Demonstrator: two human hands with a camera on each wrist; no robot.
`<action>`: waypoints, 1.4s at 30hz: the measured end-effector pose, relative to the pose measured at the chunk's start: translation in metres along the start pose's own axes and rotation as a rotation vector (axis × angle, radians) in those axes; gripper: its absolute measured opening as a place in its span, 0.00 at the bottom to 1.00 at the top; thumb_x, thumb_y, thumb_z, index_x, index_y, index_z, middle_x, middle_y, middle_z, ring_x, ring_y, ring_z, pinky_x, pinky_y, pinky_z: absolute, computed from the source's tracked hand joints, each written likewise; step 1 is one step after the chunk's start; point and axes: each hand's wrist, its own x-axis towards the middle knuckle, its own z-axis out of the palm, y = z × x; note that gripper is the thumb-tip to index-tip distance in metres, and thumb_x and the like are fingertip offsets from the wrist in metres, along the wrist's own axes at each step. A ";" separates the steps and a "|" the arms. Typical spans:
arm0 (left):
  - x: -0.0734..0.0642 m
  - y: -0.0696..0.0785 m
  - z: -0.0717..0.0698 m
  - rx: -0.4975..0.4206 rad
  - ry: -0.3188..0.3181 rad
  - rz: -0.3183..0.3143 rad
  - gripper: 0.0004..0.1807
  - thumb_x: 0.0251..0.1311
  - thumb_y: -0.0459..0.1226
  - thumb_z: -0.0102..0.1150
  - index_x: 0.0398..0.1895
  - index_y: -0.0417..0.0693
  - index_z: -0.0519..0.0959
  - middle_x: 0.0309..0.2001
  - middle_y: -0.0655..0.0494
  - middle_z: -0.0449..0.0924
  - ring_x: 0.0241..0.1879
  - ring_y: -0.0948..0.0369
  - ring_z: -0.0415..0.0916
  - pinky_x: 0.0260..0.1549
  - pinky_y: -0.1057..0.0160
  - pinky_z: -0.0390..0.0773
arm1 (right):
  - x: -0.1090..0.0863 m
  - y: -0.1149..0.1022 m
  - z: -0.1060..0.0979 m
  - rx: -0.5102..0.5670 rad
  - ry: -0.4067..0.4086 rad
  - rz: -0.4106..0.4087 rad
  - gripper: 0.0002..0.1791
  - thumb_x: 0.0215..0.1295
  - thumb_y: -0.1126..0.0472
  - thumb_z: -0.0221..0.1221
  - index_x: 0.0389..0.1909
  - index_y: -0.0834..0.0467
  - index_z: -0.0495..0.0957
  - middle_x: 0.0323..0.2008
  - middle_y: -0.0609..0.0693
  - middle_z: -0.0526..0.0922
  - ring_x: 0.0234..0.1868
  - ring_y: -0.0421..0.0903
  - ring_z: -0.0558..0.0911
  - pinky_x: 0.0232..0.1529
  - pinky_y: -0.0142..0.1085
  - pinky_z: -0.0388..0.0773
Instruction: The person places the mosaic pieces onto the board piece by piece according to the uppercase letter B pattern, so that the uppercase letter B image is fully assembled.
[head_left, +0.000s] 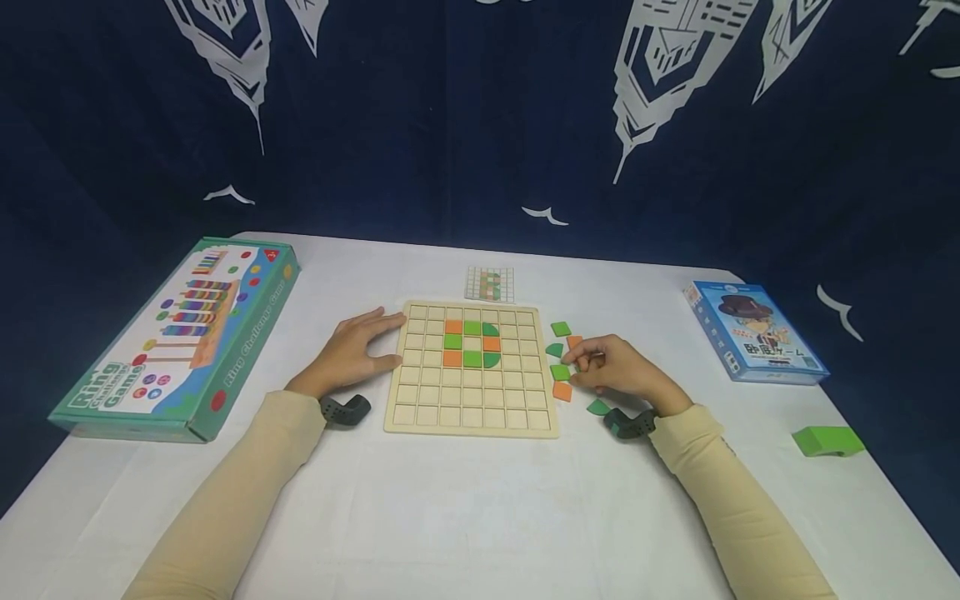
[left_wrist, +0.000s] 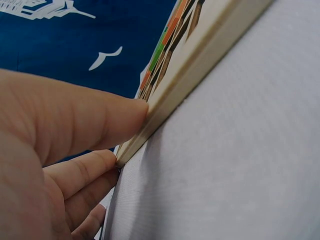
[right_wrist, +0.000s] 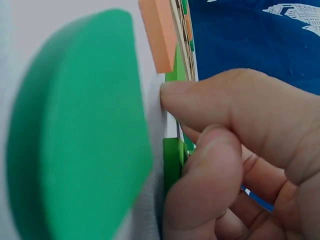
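Lying frame-left, a box (head_left: 176, 333) is labelled “Ring Challenge Game”; a board (head_left: 450, 396) is touched by the outstretched left hand (head_left: 349, 353); whether the right hand (head_left: 617, 367) grips cannot be told.

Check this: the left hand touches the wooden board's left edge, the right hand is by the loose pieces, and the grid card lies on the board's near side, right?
Not quite: the grid card lies just beyond the far edge of the wooden board, as the head view shows. The left hand and the right hand by the loose pieces are as you say.
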 end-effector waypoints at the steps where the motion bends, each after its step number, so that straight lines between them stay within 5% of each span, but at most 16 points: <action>1: 0.000 0.000 0.000 -0.001 0.000 0.000 0.40 0.67 0.42 0.66 0.82 0.43 0.68 0.82 0.43 0.64 0.85 0.42 0.50 0.83 0.38 0.43 | 0.000 0.000 0.000 -0.004 0.003 0.004 0.17 0.64 0.73 0.70 0.53 0.75 0.83 0.27 0.49 0.75 0.21 0.39 0.72 0.24 0.30 0.74; 20: 0.001 -0.003 0.003 -0.002 0.010 0.004 0.40 0.66 0.42 0.67 0.81 0.43 0.69 0.82 0.43 0.65 0.85 0.42 0.51 0.83 0.37 0.43 | -0.002 -0.004 -0.001 -0.046 -0.014 0.002 0.15 0.66 0.71 0.71 0.51 0.72 0.83 0.29 0.50 0.77 0.23 0.40 0.76 0.26 0.31 0.78; 28: 0.001 -0.002 0.001 0.000 0.007 0.004 0.40 0.66 0.42 0.66 0.81 0.42 0.69 0.82 0.43 0.65 0.85 0.42 0.50 0.83 0.37 0.43 | -0.003 -0.014 -0.001 -0.059 0.017 -0.009 0.14 0.67 0.72 0.67 0.52 0.72 0.82 0.38 0.54 0.86 0.32 0.44 0.83 0.30 0.35 0.86; 42: 0.002 -0.003 0.001 0.000 0.002 0.002 0.40 0.66 0.43 0.66 0.81 0.43 0.69 0.82 0.43 0.64 0.85 0.42 0.50 0.83 0.37 0.44 | -0.002 -0.034 0.022 0.186 0.017 -0.009 0.18 0.66 0.73 0.65 0.55 0.74 0.76 0.34 0.58 0.91 0.30 0.43 0.86 0.34 0.34 0.87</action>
